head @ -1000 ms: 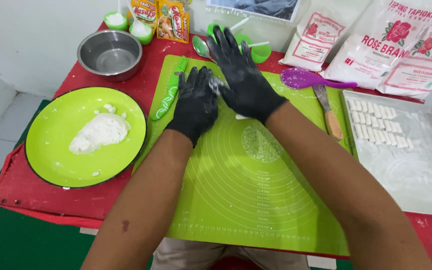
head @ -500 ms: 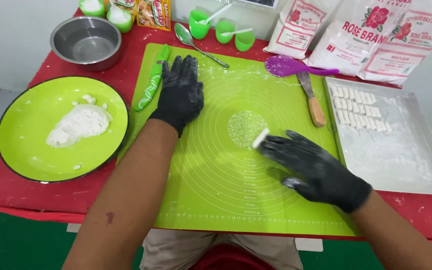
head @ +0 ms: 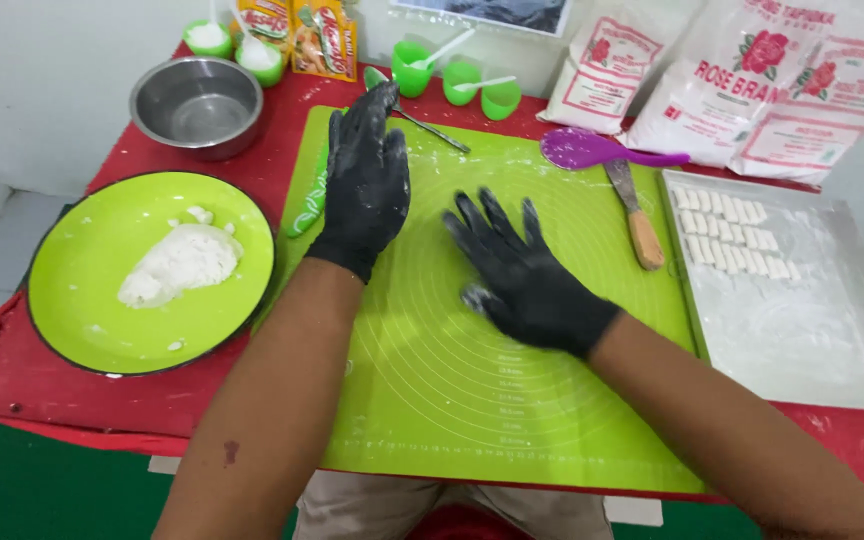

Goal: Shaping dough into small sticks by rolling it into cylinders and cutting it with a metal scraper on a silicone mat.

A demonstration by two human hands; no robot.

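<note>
Both my hands wear black gloves dusted with white flour and lie flat on the green silicone mat. My left hand rests palm down near the mat's far left corner, fingers together and pointing away. My right hand lies palm down on the mat's middle with its fingers spread. A small white smear or lump shows beside its thumb; whether dough lies under the palm is hidden. Neither hand grips anything.
A green plate with a white dough mound lies to the left, with a steel bowl behind it. A floured tray with rows of small dough pieces sits at the right. A purple spoon, a wooden-handled scraper, green cups and flour bags are also in view.
My right hand moved from beside the left hand down to the right with a white piece at its fingertips, then back to the mat's middle, now flat. My left hand stayed near the far left corner.
</note>
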